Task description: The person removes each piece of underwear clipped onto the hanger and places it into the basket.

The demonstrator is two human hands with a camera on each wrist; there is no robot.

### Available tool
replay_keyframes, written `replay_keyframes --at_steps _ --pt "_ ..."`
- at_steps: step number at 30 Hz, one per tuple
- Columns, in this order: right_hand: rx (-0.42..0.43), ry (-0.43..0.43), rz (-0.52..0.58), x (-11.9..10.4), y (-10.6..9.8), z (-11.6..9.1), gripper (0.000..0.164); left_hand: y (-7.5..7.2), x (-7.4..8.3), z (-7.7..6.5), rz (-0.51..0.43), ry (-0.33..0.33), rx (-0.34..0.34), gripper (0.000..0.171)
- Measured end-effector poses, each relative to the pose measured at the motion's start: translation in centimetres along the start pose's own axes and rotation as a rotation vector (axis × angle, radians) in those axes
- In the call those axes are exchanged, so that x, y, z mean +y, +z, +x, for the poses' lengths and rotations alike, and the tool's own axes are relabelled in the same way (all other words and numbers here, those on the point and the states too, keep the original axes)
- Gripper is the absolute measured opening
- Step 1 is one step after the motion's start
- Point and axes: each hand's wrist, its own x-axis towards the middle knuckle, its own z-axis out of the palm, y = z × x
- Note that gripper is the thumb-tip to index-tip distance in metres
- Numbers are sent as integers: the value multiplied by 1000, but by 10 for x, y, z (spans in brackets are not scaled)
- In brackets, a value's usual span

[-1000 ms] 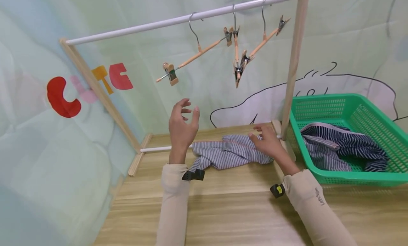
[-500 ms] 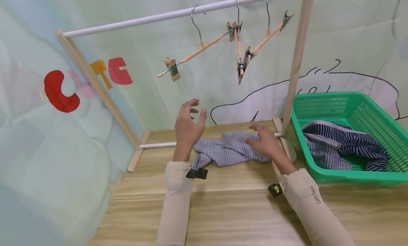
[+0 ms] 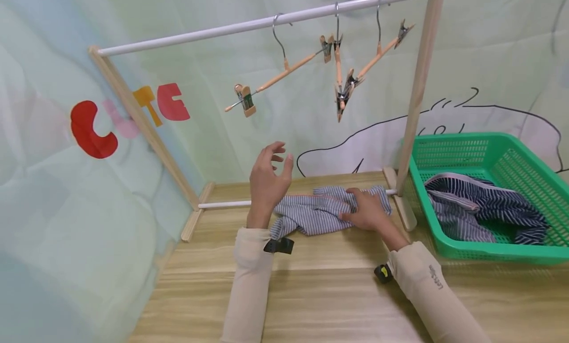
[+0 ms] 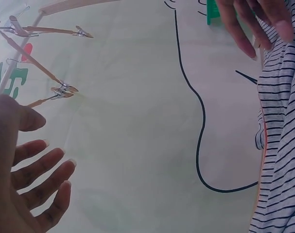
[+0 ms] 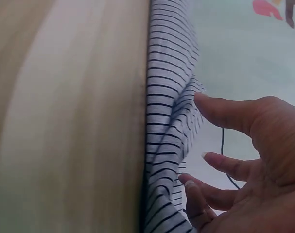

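A crumpled white cloth garment with thin dark stripes and a reddish edge lies on the table, over the stand's low bar; its kind cannot be made out. My right hand is at the garment's right part, thumb and fingers spread. In the right wrist view, the thumb and fingertips reach the cloth's edge without closing round it. My left hand is raised above the garment's left end, fingers loosely bent and holding nothing. Three clip hangers, among them the left one, hang from the top bar.
A green basket at the right holds a dark striped garment. Wooden posts, such as the right one, frame the stand. Behind it hangs a printed backdrop with coloured letters. Wood-grain tabletop extends in front.
My right hand has lowered from above the garment onto its right part. My left hand has shifted slightly right, still raised. The head view has also moved a little.
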Motion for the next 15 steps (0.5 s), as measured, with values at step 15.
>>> replay_keyframes --at_steps 15 --pt "-106 20 -11 1 8 -4 66 2 -1 -1 -16 4 12 33"
